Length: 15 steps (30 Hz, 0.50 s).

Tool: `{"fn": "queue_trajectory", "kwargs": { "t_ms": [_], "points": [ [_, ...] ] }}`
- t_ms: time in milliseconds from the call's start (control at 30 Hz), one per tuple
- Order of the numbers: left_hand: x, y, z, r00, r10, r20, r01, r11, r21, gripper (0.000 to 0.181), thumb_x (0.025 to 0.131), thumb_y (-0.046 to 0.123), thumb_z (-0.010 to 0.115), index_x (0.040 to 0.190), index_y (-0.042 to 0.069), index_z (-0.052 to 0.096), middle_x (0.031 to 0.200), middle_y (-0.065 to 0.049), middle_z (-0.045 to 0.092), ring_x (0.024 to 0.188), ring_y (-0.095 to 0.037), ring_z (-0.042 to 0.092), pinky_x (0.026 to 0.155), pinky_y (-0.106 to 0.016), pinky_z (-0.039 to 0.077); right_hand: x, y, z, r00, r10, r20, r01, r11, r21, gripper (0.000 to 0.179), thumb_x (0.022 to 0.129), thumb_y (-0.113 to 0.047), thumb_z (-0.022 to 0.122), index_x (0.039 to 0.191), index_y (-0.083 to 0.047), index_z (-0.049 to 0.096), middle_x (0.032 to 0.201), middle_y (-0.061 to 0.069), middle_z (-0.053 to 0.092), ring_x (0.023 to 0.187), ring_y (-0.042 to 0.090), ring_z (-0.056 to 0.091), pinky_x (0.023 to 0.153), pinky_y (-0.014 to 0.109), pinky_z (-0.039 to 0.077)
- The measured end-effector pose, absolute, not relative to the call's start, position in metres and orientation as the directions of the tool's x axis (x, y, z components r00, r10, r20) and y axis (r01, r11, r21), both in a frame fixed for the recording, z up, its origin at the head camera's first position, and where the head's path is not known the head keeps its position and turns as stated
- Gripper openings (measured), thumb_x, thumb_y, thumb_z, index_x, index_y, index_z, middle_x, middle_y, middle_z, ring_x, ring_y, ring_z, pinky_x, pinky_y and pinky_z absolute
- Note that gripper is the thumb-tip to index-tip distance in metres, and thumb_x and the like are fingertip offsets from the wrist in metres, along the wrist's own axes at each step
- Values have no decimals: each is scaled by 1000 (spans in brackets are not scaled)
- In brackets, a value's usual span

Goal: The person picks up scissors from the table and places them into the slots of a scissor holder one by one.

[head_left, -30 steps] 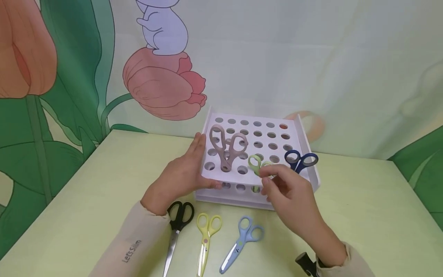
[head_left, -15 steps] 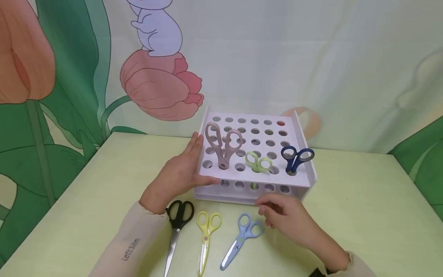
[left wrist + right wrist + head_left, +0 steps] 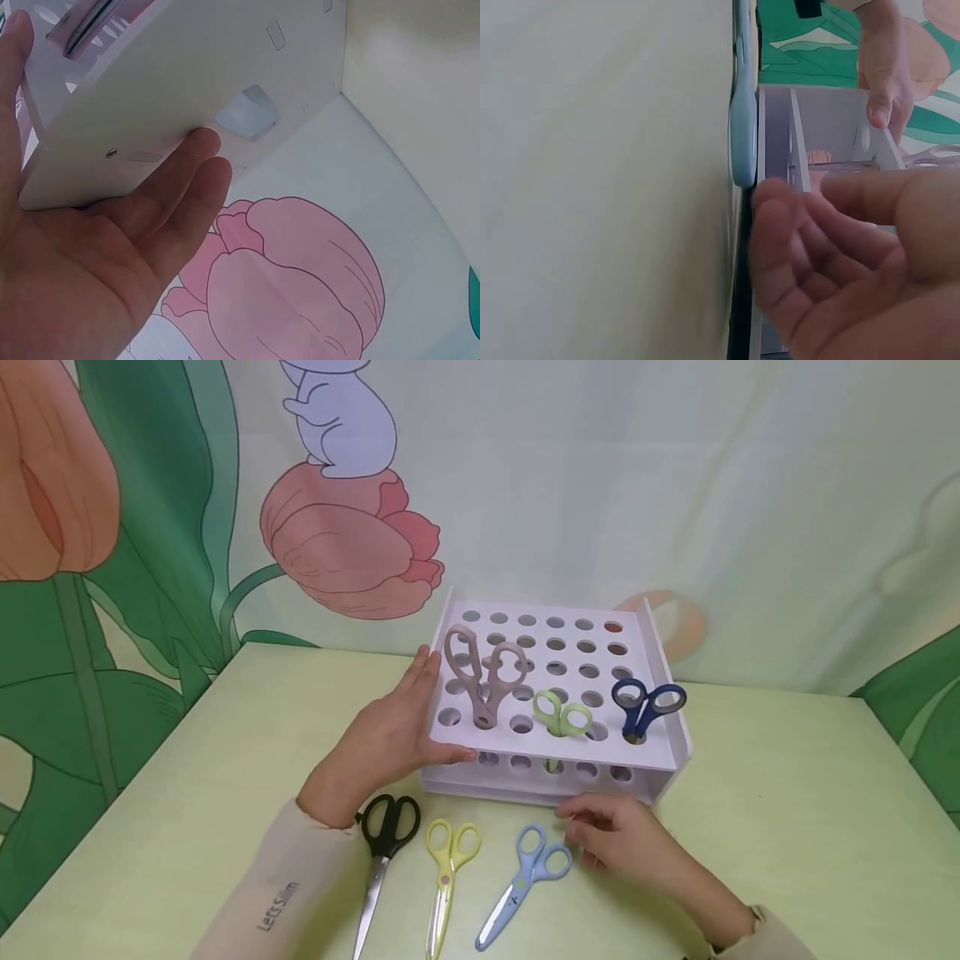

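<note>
A white rack (image 3: pixel 600 643) with rows of round holes stands on the table. Beige scissors (image 3: pixel 483 681), green scissors (image 3: pixel 561 717) and navy scissors (image 3: pixel 645 703) stand upright in its front holes. My left hand (image 3: pixel 397 731) lies flat against the rack's left wall (image 3: pixel 187 75), fingers (image 3: pixel 172 187) straight. My right hand (image 3: pixel 600 831) hovers low before the rack's front, fingers (image 3: pixel 795 247) loosely curled and holding nothing, just right of the light blue scissors (image 3: pixel 525 877). Their handle (image 3: pixel 742 112) shows edge-on in the right wrist view.
Black scissors (image 3: pixel 384 839) and yellow scissors (image 3: pixel 446 872) lie on the pale green table (image 3: pixel 787 827) left of the light blue pair, blades toward me. A painted backdrop with tulips hangs right behind the rack.
My right hand let go of the green scissors, now standing in a front hole, and dropped to the table by the light blue scissors. The left hand stayed on the rack.
</note>
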<state>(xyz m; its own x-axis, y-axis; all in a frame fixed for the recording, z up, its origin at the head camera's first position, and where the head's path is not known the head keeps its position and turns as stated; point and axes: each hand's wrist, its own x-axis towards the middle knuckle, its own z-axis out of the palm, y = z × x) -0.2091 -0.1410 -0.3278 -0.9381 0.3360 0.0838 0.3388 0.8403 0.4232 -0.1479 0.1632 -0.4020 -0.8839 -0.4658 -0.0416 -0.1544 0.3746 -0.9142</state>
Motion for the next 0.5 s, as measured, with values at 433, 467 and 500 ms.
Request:
{"fn": "queue_trajectory", "kwargs": {
  "t_ms": [433, 467, 500],
  "points": [
    [-205, -143, -326, -938, 335, 87, 337, 822, 458, 131, 73, 51, 89, 161, -2, 6, 167, -18, 2, 140, -39, 39, 98, -51, 46, -138, 160, -409, -780, -621, -71, -387, 569, -726, 55, 82, -21, 85, 132, -10, 63, 68, -13, 50, 63, 2, 47, 62, 25, 44],
    [-206, -143, -326, -938, 337, 87, 337, 821, 461, 131, 73, 51, 89, 161, -2, 6, 167, -18, 2, 141, -38, 38, 99, -51, 46, -138, 159, -409, -780, -623, -68, -402, 581, -708, 54, 82, -20, 85, 131, -10, 64, 68, -14, 49, 63, 1, 47, 62, 25, 44],
    [-206, -142, -326, -938, 337, 87, 337, 819, 464, 131, 73, 50, 89, 161, -2, 6, 167, -18, 2, 142, -38, 37, 100, -52, 45, -138, 159, -409, -779, -623, -67, -413, 590, -694, 53, 82, -20, 85, 130, -10, 64, 67, -14, 49, 63, 1, 46, 62, 25, 44]
  ]
}}
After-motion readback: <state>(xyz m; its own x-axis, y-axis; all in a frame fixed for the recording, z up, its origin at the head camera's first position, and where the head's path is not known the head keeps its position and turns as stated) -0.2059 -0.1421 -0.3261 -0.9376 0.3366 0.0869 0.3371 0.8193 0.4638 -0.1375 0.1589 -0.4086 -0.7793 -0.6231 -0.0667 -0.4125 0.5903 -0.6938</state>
